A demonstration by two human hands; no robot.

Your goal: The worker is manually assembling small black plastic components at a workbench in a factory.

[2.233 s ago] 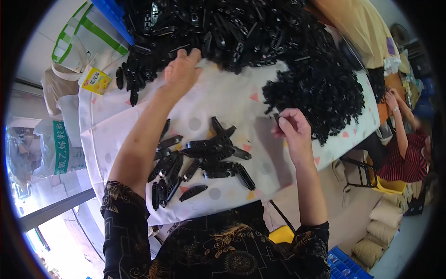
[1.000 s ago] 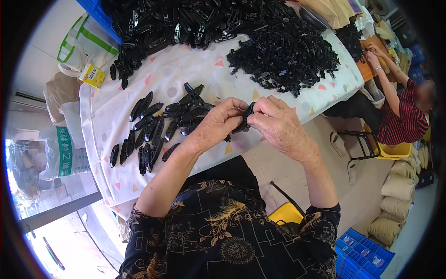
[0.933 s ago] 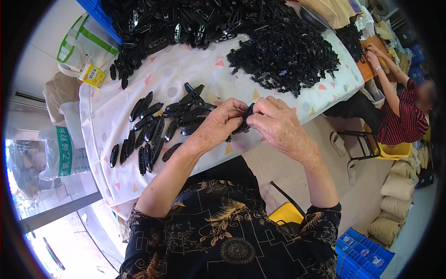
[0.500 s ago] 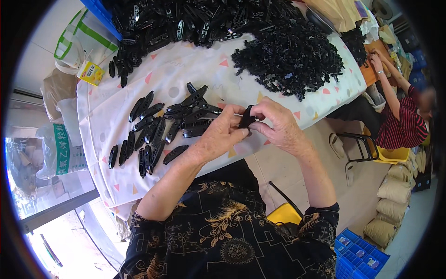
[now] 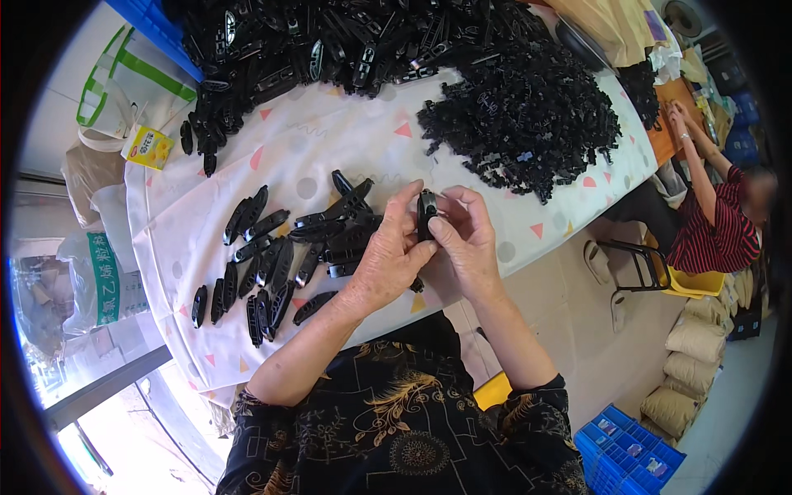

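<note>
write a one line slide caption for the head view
Both hands, left hand and right hand, grip one small black plastic piece above a patterned white tablecloth.

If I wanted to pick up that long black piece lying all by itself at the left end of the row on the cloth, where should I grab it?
Probably pinch the long black piece across its narrow middle, coming straight down from above. It lies flat on the cloth, is slim, and has open cloth on its left side, so fingers likely fit on both long edges.
</note>
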